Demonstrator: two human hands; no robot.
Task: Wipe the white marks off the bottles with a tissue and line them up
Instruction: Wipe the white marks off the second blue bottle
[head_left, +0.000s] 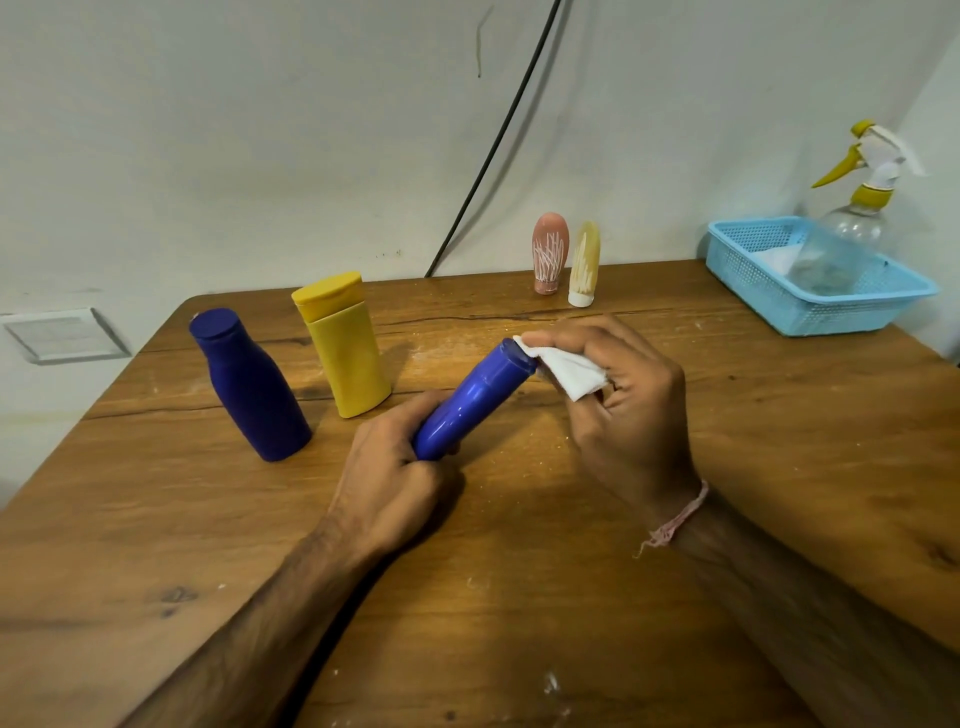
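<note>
- The left hand (395, 457) grips the lower end of a glossy blue bottle (470, 397), fingers curled round it, and holds it tilted above the wooden table (519, 597), with the cap end pointing up and away towards the other hand
- The right hand (634, 410) pinches a folded white tissue (569, 371) between thumb and fingers, and the tissue touches the cap end of the held bottle
- The side of the held bottle that faces the camera is plain blue
- Left of the left hand's grip and a little beyond it, a dark blue bottle (249, 384) and a yellow bottle (343, 345) stand upright side by side, near each other but apart
- Beyond the right hand's grip, by the table's far edge, a pink bottle (549, 252) and a pale yellow bottle (584, 262) stand cap-down just beside each other, both streaked with white marks
- Well to the right of that grip, a light blue basket (810, 312) sits at the far corner, and a clear spray bottle (862, 208) with a yellow trigger rises at its far side; whether it stands inside the basket cannot be told
- A pink thread (680, 519) circles the right wrist
</note>
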